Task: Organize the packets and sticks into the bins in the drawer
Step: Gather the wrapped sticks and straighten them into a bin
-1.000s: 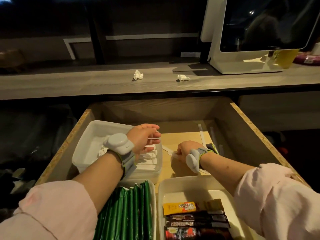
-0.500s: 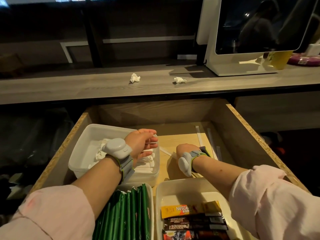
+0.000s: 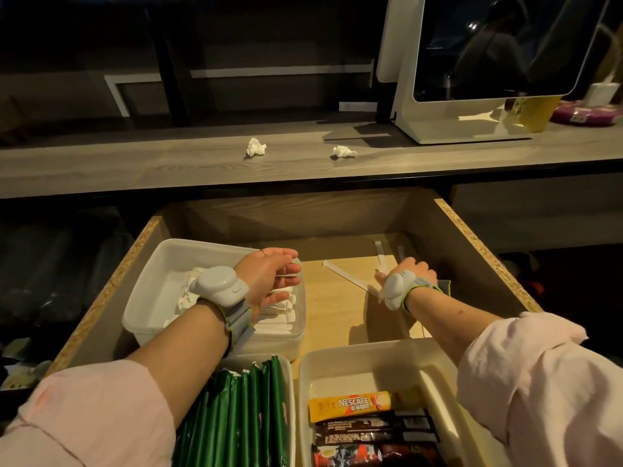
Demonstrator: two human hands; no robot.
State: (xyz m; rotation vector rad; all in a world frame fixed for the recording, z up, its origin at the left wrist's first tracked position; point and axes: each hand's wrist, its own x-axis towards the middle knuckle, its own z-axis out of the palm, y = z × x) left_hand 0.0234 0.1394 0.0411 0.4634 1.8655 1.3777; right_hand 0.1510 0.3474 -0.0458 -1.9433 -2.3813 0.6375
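Noting white sticks, green packets and coffee packets binned. Loose sticks remain at one o'clock; right hand fingers grasp some, left hand fingers released.

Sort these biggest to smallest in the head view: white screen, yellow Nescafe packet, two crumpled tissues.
1. white screen
2. yellow Nescafe packet
3. left tissue and right tissue look alike: tie.

Both arms reach forward, pink sleeves pushed up to the elbows, with a grey band on each wrist. The left hand hangs flat, fingers straight and pointing right. The right hand is knuckles-up, fingers curled down in a grip round sticks.
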